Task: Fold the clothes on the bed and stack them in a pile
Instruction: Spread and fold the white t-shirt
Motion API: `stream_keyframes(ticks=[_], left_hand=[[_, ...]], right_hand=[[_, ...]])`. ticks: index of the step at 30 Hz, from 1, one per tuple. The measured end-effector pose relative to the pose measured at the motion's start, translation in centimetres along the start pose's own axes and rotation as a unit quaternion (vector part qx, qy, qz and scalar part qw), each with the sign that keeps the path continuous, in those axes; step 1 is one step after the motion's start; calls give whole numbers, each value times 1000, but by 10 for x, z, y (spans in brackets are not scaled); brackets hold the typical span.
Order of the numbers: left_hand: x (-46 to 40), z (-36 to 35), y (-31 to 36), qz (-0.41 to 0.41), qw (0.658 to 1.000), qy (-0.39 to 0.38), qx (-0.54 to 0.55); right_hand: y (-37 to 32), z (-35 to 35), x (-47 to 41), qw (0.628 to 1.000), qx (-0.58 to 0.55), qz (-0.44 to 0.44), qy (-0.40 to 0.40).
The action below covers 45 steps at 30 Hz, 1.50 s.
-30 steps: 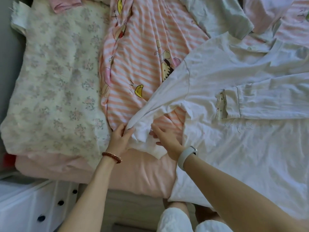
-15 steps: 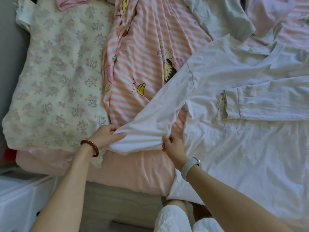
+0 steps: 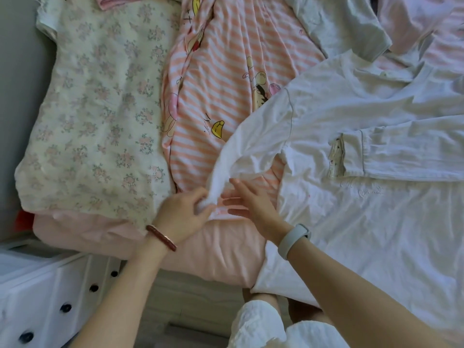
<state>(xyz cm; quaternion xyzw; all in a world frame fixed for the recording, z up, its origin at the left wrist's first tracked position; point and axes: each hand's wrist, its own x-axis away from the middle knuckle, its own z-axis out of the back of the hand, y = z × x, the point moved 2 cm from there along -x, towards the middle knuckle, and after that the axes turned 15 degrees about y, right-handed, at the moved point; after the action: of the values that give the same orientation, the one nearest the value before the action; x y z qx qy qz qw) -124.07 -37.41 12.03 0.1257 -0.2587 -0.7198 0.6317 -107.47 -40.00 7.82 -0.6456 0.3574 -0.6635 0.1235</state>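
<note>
A white long-sleeved shirt (image 3: 371, 222) lies spread over the right half of the bed, one sleeve folded across its chest. Its other sleeve (image 3: 253, 144) stretches down to the left, and my left hand (image 3: 183, 214) grips the bunched cuff near the bed's front edge. Just right of the cuff, my right hand (image 3: 247, 203) hovers with straight fingers and holds nothing. Under the sleeve lies a pink striped cartoon garment (image 3: 216, 96).
A floral quilted piece (image 3: 95, 116) covers the bed's left side on a pink sheet (image 3: 221, 249). Grey and pink garments (image 3: 351, 23) lie at the back right. A white drawer unit (image 3: 45, 305) stands below the bed's left corner.
My right hand has let go of the sleeve and now hovers with straight fingers. My left hand has bunched the cuff and shifted right with it.
</note>
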Motion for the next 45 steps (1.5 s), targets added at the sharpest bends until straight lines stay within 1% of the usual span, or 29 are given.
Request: stream_keyframes(ticks=[1, 2, 4, 5, 6, 7, 8, 10, 11, 12, 14, 15, 16, 19, 21, 23, 25, 26, 30, 32, 35, 40, 45], left_hand=[[10, -10, 10, -28, 999, -42, 14], [20, -21, 18, -39, 994, -89, 40], [35, -42, 27, -16, 976, -182, 116], [39, -51, 28, 3, 966, -212, 146], [40, -58, 28, 16, 963, -217, 157], [38, -63, 26, 32, 967, -199, 156], [33, -65, 24, 58, 973, -165, 148], [18, -62, 25, 103, 981, -89, 135], [8, -60, 29, 98, 985, -55, 130], [-5, -57, 35, 73, 990, -28, 119], [-30, -52, 51, -5, 995, 5, 100], [-43, -51, 62, -45, 994, 6, 99], [-54, -51, 74, -86, 991, -9, 99], [-78, -63, 107, -196, 973, -112, 54], [-88, -73, 122, -244, 955, -167, 6], [-95, -79, 135, -276, 944, -182, -13], [-101, -81, 146, -268, 949, -166, 17], [-103, -82, 151, -253, 954, -154, 36], [-107, -81, 173, -211, 971, -106, 41], [-110, -79, 185, -210, 974, -74, 44], [-113, -74, 207, -228, 971, -55, 45], [-126, -71, 228, -181, 982, 8, 53], [-140, -87, 231, -137, 991, -9, 10]], right_hand=[[-3, 2, -3, 999, -15, -33, -9], [-5, 4, -6, 999, 0, -46, -7], [-9, 15, -11, 997, 72, -26, 28], [-10, 22, -12, 994, 95, -12, 48], [-10, 30, -14, 993, 98, -5, 66], [-11, 40, -14, 993, 88, -3, 82], [-12, 49, -13, 992, 80, -2, 95], [-13, 66, -9, 991, 96, 6, 89], [-13, 71, -6, 991, 112, 15, 72], [-12, 75, -4, 990, 132, 26, 51], [-12, 79, 1, 986, 160, 43, 18], [-13, 80, 4, 985, 163, 48, 8], [-15, 82, 6, 985, 163, 50, 2], [-24, 92, 14, 987, 154, 40, -1], [-29, 103, 21, 987, 155, 42, -3], [-33, 116, 29, 984, 174, 45, -7], [-39, 134, 36, 977, 209, 54, 6], [-43, 144, 40, 970, 234, 64, 26], [-64, 193, 51, 924, 354, 111, 94], [-74, 218, 59, 905, 394, 116, 111], [-90, 248, 73, 892, 417, 116, 129], [-94, 291, 86, 878, 441, 115, 147], [-92, 345, 80, 852, 467, 115, 205]])
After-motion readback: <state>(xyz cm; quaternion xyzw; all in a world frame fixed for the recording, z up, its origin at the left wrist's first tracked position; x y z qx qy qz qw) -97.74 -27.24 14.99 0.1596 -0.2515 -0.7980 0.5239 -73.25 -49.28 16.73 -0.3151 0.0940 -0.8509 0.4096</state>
